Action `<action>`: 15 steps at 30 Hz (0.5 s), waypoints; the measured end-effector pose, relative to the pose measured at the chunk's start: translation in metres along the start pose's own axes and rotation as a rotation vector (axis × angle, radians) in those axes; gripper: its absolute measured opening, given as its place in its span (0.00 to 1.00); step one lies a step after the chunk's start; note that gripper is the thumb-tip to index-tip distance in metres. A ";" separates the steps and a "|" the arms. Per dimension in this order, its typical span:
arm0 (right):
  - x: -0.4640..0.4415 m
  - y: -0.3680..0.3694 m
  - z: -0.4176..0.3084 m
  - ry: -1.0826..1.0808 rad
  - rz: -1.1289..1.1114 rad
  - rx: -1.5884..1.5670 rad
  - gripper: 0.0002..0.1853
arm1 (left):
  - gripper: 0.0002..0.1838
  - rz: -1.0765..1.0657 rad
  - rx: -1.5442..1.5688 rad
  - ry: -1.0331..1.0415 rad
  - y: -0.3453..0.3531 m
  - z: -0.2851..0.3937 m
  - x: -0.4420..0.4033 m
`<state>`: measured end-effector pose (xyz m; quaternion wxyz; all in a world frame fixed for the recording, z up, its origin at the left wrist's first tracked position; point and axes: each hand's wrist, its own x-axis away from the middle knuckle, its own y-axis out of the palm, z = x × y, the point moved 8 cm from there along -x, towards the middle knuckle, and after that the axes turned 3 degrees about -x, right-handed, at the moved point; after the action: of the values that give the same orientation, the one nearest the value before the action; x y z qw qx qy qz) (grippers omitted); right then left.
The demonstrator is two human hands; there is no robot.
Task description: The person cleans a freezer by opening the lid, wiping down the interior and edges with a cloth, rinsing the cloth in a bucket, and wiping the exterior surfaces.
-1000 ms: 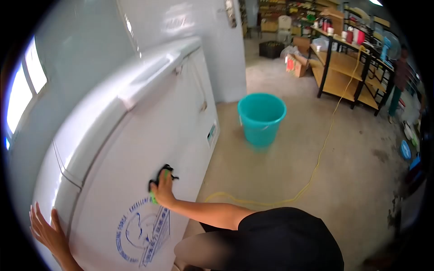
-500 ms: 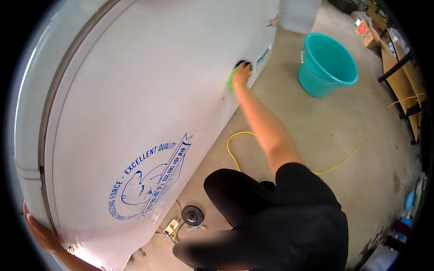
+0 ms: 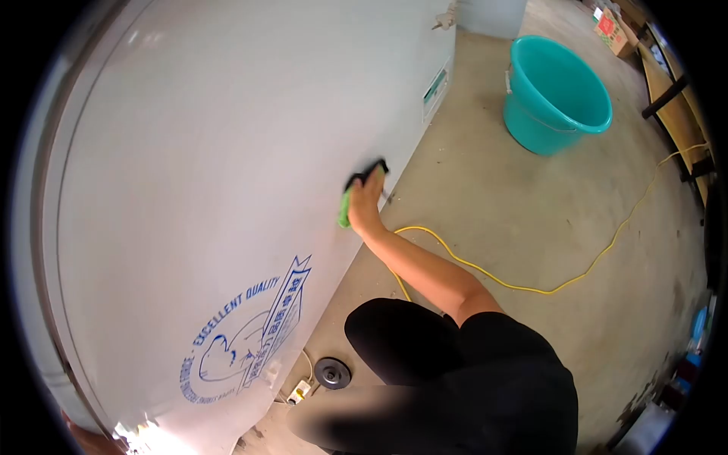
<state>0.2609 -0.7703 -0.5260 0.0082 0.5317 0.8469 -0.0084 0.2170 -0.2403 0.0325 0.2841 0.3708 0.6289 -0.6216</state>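
Note:
My right hand (image 3: 365, 205) presses a black and green cloth (image 3: 346, 206) against the front panel of a white chest freezer (image 3: 227, 152), close to the panel's lower edge. Blue lettering and a round logo (image 3: 235, 341) are printed on the panel, to the left of and below that hand. Only a small part of my left hand (image 3: 89, 438) shows, at the freezer's edge in the bottom left corner; its fingers are hidden. Near the panel's far end is a small control panel (image 3: 436, 94), with a plug (image 3: 446, 18) above it.
A teal bucket (image 3: 557, 95) stands on the floor beyond the freezer. A yellow cable (image 3: 531, 289) runs across the floor. Near my knees lie a power strip (image 3: 299, 391) and a round black object (image 3: 332, 373). A shelf (image 3: 675, 114) and a cardboard box (image 3: 613, 32) are at the right.
The view has tilted down from the room to the freezer's front. My right hand first went toward the control panel, then came back nearer with the cloth. My left hand has mostly left the view.

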 end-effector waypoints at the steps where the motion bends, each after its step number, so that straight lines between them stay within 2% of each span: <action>1: -0.002 -0.007 -0.046 -0.329 -0.010 0.059 0.32 | 0.32 0.000 -0.005 -0.006 0.000 0.001 0.000; 3: -0.062 -0.021 -0.060 -0.378 0.022 0.078 0.33 | 0.32 0.006 -0.007 -0.024 -0.005 0.000 0.000; 5: -0.136 -0.033 -0.013 -0.297 0.109 0.030 0.32 | 0.33 0.004 -0.012 -0.038 -0.009 -0.001 -0.001; 7: -0.171 -0.040 0.063 -0.079 0.140 -0.097 0.32 | 0.34 0.000 -0.009 -0.055 -0.012 -0.002 -0.002; 9: -0.163 -0.030 0.158 0.270 0.109 -0.044 0.33 | 0.34 -0.006 -0.003 -0.069 -0.014 -0.001 -0.003; 11: -0.131 -0.021 0.186 0.402 0.076 -0.033 0.34 | 0.35 -0.022 0.011 -0.098 -0.014 -0.001 -0.002; 13: -0.100 -0.007 0.161 0.333 0.013 -0.028 0.34 | 0.34 -0.027 0.030 -0.178 -0.012 -0.002 0.001; 15: -0.071 -0.009 0.077 -0.073 -0.034 0.049 0.34 | 0.29 -0.026 0.055 -0.326 -0.010 -0.009 0.005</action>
<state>0.2836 -0.8400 -0.6017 0.0261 0.5167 0.8544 -0.0490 0.2072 -0.2307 0.0348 0.3641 0.2645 0.5620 -0.6940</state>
